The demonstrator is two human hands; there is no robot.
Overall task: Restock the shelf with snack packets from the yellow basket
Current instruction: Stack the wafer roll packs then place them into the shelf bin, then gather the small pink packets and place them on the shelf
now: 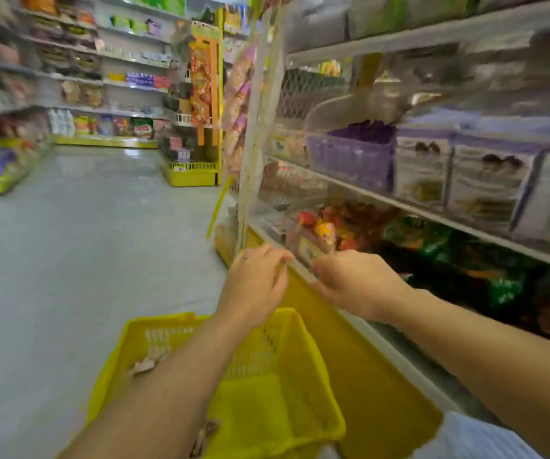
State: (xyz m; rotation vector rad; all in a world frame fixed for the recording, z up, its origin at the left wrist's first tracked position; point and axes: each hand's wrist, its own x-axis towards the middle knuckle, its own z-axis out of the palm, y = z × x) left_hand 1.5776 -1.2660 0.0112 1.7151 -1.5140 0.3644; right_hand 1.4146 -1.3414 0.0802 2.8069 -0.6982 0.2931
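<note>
At the front edge of the lowest shelf (399,361), both hands are close together. The left hand (257,281) has its fingers bent down over the edge, and the right hand (349,279) curls its fingers at the rail, just beside a yellow label (308,251). The picture is blurred, so I cannot tell if either hand grasps something. The yellow basket (267,356) stands on the floor (101,260) under the left forearm, touching the shelf base, with a few small snack packets (148,363) inside. Red and yellow packs (323,228) lie on the shelf behind the hands.
</note>
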